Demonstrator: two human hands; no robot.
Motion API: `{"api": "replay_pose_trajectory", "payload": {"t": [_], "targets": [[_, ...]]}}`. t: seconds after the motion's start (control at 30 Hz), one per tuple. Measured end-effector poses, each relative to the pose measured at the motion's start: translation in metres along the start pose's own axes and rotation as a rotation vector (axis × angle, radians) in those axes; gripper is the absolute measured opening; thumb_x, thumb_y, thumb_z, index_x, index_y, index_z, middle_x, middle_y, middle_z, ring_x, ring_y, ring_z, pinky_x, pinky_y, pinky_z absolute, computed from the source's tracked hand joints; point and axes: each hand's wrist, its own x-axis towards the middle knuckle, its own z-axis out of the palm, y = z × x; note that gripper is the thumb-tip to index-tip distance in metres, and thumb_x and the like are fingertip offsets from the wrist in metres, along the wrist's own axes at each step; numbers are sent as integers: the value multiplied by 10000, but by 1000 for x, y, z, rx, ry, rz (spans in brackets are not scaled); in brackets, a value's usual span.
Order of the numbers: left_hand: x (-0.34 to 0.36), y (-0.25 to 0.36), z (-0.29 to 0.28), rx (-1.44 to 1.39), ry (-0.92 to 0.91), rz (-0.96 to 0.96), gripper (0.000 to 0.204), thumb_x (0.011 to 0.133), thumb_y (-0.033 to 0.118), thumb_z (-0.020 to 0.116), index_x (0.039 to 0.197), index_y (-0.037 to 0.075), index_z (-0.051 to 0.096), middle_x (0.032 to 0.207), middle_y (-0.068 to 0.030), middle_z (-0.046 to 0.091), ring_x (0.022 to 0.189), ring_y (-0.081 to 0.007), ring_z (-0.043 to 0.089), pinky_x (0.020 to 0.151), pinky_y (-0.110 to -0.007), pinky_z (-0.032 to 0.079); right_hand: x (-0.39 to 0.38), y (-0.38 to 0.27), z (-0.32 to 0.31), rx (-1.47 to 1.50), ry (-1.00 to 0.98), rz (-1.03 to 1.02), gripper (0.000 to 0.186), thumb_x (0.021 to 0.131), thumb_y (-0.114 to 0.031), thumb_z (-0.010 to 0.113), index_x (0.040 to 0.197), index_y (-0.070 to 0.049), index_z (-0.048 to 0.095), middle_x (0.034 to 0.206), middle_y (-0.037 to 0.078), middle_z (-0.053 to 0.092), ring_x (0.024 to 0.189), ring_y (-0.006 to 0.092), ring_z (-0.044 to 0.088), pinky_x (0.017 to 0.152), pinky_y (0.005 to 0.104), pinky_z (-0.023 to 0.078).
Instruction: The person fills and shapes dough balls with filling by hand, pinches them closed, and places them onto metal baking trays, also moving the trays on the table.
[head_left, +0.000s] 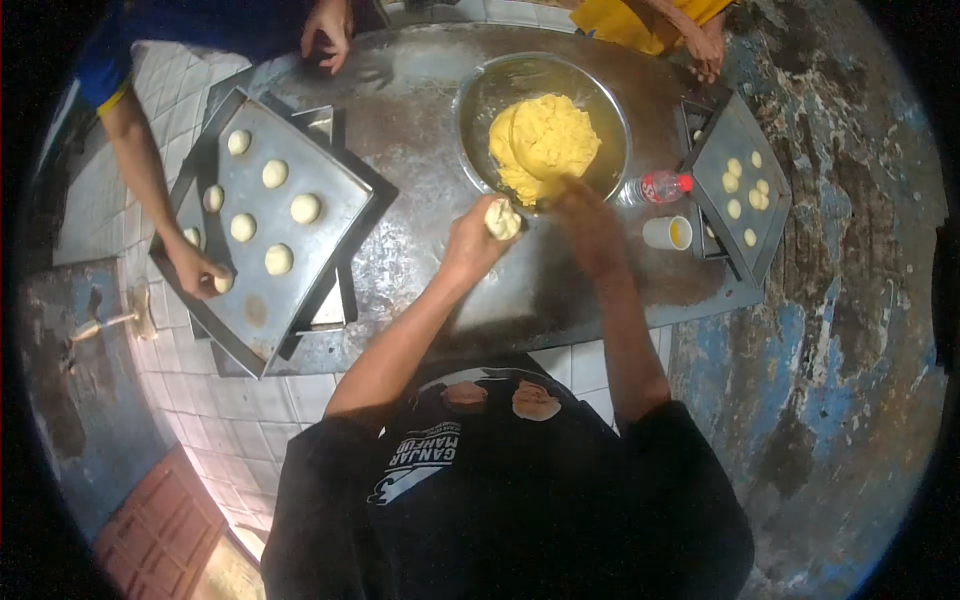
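The left hand point(475, 245) holds a pale dough piece point(502, 218) just in front of the near rim of the metal bowl point(612, 112), its fingers curled round the sides so that the lumpy top is left exposed — probably to give the other hand access to it. The right hand point(592, 232) is blurred at the bowl's near edge; whether its fingers are wide, narrow or holding something, I cannot tell. The soft yellow mass point(552, 140) is heaped inside the bowl, which stands straight ahead on the desk point(405, 245), likely so that both hands reach it easily.

To the left, pale dough balls point(275, 173) sit apart on a metal tray point(330, 195) — the gaps presumably prevent sticking. Another person's hand point(198, 268) touches one near the tray's edge. A second tray point(712, 178) at the right carries smaller pale pieces point(733, 183), with a red-capped bottle point(648, 189) and a cup point(660, 234) between it and the bowl.
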Motion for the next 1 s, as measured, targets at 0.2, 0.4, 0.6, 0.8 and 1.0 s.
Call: {"api": "replay_pose_trajectory", "payload": {"t": [0.2, 0.4, 0.6, 0.8, 1.0], "targets": [[-15, -4, 22, -8, 10, -216, 511, 801, 135, 833, 1221, 51, 554, 1068, -222, 723, 1034, -373, 716, 858, -440, 560, -60, 43, 37, -588, -258, -529, 526, 918, 10, 549, 1429, 90, 449, 1172, 224, 699, 1054, 349, 694, 956, 395, 539], [-66, 0, 33, -250, -66, 31, 650, 779, 34, 851, 1321, 56, 494, 1126, -109, 674, 1072, -201, 649, 934, -343, 524, -60, 50, -3, -265, -51, -195, 524, 945, -89, 651, 1408, 86, 477, 1053, 117, 728, 943, 174, 685, 827, 320, 556], [-122, 36, 56, 50, -7, 89, 389, 862, 168, 730, 1192, 11, 598, 1115, -203, 710, 1125, -430, 654, 946, -437, 510, -152, 61, 9, -1037, -17, -882, 358, 855, -84, 703, 1192, -29, 596, 886, 136, 677, 849, 233, 683, 752, 402, 558], [-176, 43, 67, -273, -55, -68, 442, 1023, 284, 623, 1399, 53, 604, 1393, -156, 630, 1366, -264, 517, 1086, -345, 444, -171, 82, -36, 53, -38, -207, 477, 826, -78, 826, 1231, -5, 585, 1028, 47, 632, 942, 117, 596, 829, 267, 522], [-241, 42, 44, -225, -82, -134, 692, 935, 376, 735, 1496, 41, 508, 1204, -113, 673, 1084, -187, 612, 931, -322, 509, -198, 59, -20, -380, -656, -191, 289, 931, -59, 691, 1204, 32, 661, 1018, 67, 715, 901, 157, 673, 819, 287, 546]]}}
